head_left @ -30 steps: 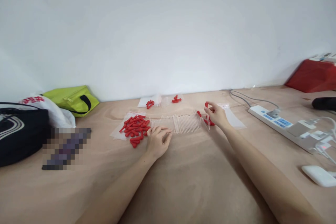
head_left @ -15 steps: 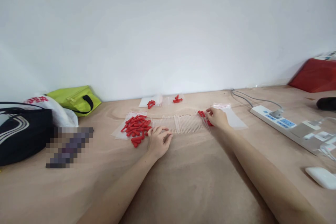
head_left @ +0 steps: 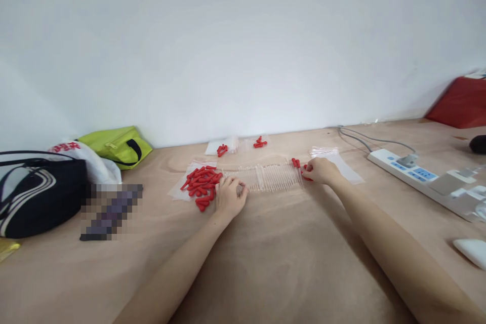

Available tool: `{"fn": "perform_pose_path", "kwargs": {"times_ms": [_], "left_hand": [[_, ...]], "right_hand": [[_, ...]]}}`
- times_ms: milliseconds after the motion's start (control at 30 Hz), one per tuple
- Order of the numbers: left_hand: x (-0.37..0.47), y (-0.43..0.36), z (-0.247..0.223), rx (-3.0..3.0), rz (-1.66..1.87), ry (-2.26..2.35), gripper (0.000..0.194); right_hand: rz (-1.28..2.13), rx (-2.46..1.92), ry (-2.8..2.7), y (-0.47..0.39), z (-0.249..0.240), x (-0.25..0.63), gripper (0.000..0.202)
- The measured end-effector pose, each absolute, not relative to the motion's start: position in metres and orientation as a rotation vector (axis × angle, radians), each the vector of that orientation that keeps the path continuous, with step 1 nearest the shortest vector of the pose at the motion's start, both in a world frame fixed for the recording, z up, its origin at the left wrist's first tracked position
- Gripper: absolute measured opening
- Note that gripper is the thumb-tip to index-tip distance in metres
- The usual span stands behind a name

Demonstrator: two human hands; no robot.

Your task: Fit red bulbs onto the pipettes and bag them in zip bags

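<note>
Red bulbs (head_left: 295,162) by right hand (head_left: 321,170), edge of tube row (head_left: 281,177) | left hand (head_left: 230,196), opposite edge | grips: can't tell

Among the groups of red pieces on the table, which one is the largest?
The heap beside the left hand: it shows many pieces, while the two groups near the wall and the group by the right hand show only a few.

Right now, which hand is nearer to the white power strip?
Right. The right hand is left of the power strip, not touching it; the left hand is farther left, beside the big red pile.
</note>
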State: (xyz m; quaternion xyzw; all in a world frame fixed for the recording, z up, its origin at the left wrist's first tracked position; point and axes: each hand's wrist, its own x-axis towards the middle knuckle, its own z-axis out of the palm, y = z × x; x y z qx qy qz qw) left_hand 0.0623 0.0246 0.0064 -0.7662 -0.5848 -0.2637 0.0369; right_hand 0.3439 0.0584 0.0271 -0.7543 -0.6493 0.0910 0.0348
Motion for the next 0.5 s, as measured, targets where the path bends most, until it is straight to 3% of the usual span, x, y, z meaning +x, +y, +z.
{"fn": "perform_pose_path", "kwargs": {"times_ms": [233,500], "left_hand": [[0.1,0.048,0.01,-2.292,-0.665,-1.823,0.032],[0.125,0.073,0.016,-2.24,-0.437,-2.035,0.018]], "right_hand": [[0.171,-2.403,-1.853,0.054,0.026,0.332,0.018],[0.15,-2.447,-1.855,0.054,0.028,0.327,0.021]]}}
